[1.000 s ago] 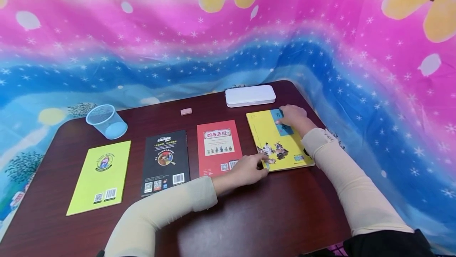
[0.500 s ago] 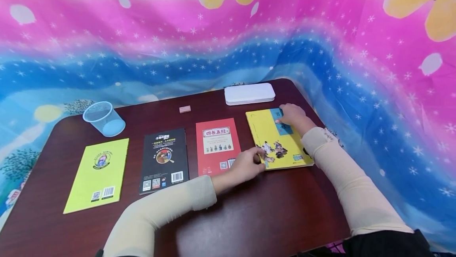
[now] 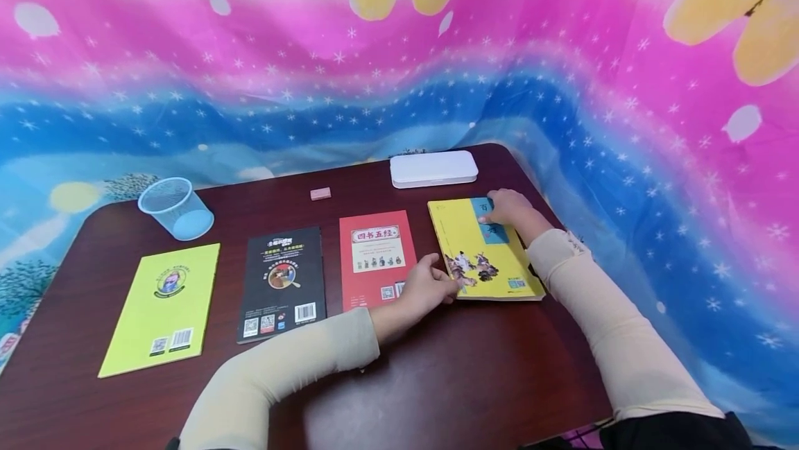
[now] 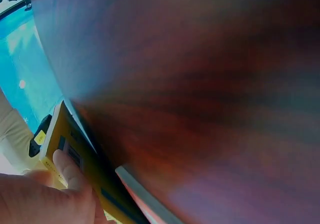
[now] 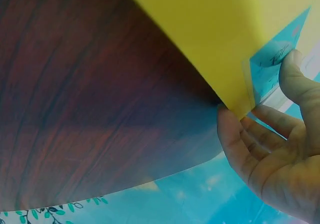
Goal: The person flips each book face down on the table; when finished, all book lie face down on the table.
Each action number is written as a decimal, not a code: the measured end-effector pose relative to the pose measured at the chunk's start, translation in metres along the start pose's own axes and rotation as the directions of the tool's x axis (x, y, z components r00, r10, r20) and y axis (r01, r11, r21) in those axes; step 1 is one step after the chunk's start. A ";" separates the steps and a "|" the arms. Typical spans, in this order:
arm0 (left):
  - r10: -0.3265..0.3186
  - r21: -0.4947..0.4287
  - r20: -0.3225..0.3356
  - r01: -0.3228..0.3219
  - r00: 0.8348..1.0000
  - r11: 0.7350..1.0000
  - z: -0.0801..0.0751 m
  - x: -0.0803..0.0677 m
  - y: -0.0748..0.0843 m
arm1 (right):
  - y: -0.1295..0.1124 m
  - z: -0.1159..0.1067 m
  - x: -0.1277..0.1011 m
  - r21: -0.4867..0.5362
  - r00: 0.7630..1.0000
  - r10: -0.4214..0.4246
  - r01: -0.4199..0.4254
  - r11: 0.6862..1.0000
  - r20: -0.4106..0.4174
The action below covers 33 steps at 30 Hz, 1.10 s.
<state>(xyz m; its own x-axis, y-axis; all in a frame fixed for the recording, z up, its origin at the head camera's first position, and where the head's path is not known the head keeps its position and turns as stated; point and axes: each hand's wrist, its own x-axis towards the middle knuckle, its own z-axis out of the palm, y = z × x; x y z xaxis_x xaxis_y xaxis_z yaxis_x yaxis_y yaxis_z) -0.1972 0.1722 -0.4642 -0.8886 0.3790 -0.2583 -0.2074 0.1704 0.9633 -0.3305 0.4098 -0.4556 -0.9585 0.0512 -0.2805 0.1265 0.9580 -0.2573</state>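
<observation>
Dark wooden table [image 3: 474, 381], backed by pink-and-blue starry cloth [image 3: 399, 75], laid with 4 books in a row. Farthest right, yellow book [image 3: 477, 245] with blue title strip, lying flat just beside red book [image 3: 376, 256] and in front of white case [image 3: 433, 168]. Left hand [image 3: 424, 287] pictured at yellow book's near left corner, fingertips [image 4: 67, 166] pinching its edge. Right hand [image 3: 508, 207] pictured at far right corner, thumb [image 5: 295, 79] on top of the blue strip, other fingers curled under the edge, corner gripped. Seen from the right wrist view, that corner raised a little off the table. Farther left in the row, black book [image 3: 282, 282] and lime-green book [image 3: 164, 306], both flat, well apart from either hand. Behind them, clear plastic cup [image 3: 175, 209] tipped on its side, and small pink eraser [image 3: 320, 193] near the white case. Both forearms in beige sleeves.
</observation>
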 end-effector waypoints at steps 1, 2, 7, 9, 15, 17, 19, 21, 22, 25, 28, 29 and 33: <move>-0.025 -0.017 0.000 0.025 1.000 1.000 0.000 0.000 0.000 | -0.001 0.000 0.000 -0.005 1.000 -0.006 0.006 1.000 0.004; -0.045 -0.034 0.001 0.045 0.999 0.998 -0.001 0.001 0.000 | -0.002 0.000 -0.001 -0.003 1.000 -0.012 0.012 1.000 0.006; -0.083 -0.098 -0.008 0.082 0.996 0.992 -0.001 0.002 -0.002 | -0.011 -0.001 -0.004 0.041 0.999 -0.033 0.031 0.999 0.037; -0.072 -0.105 -0.017 0.070 0.997 0.992 -0.001 0.001 -0.004 | -0.014 -0.001 -0.005 0.069 0.998 -0.026 0.022 0.997 0.064; 0.016 -0.178 -0.020 -0.020 1.000 0.984 -0.001 -0.001 -0.004 | -0.023 -0.003 -0.007 0.094 0.996 0.009 -0.017 0.995 0.091; 0.041 -0.195 -0.008 -0.042 0.999 0.980 -0.003 -0.002 0.000 | -0.026 -0.003 -0.006 0.080 0.998 0.028 -0.032 0.996 0.061; 0.057 -0.207 0.007 -0.054 0.998 0.977 -0.004 -0.004 0.005 | -0.030 -0.002 -0.004 0.071 0.998 0.052 -0.054 0.996 0.023; 0.073 -0.205 0.019 -0.068 0.997 0.977 -0.006 -0.005 0.010 | -0.034 0.000 -0.002 0.083 0.997 0.079 -0.079 0.993 -0.001; 0.084 -0.202 0.023 -0.077 0.996 0.976 -0.008 -0.005 0.012 | -0.036 0.000 -0.001 0.092 0.996 0.091 -0.091 0.992 -0.002; 0.111 -0.192 0.025 -0.104 0.994 0.976 -0.014 -0.005 0.019 | -0.042 0.001 0.002 0.152 0.994 0.107 -0.107 0.983 0.008; 0.130 -0.173 0.030 -0.123 0.991 0.977 -0.022 -0.004 0.025 | -0.047 0.002 0.002 0.240 0.993 0.114 -0.118 0.964 0.029; 0.130 -0.162 0.034 -0.123 0.991 0.979 -0.024 -0.003 0.027 | -0.048 0.003 0.003 0.273 0.993 0.116 -0.120 0.954 0.034; 0.143 -0.134 0.040 -0.136 0.989 0.982 -0.034 -0.008 0.039 | -0.052 0.005 0.005 0.392 0.994 0.105 -0.112 0.913 0.038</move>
<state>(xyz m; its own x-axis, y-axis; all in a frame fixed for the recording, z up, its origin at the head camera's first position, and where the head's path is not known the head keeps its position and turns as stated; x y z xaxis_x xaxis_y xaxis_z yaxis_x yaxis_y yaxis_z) -0.2120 0.1453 -0.4221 -0.8918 0.4359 -0.1211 -0.1375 -0.0062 0.9905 -0.3401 0.3587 -0.4483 -0.9294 0.1410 -0.3411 0.3228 0.7588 -0.5658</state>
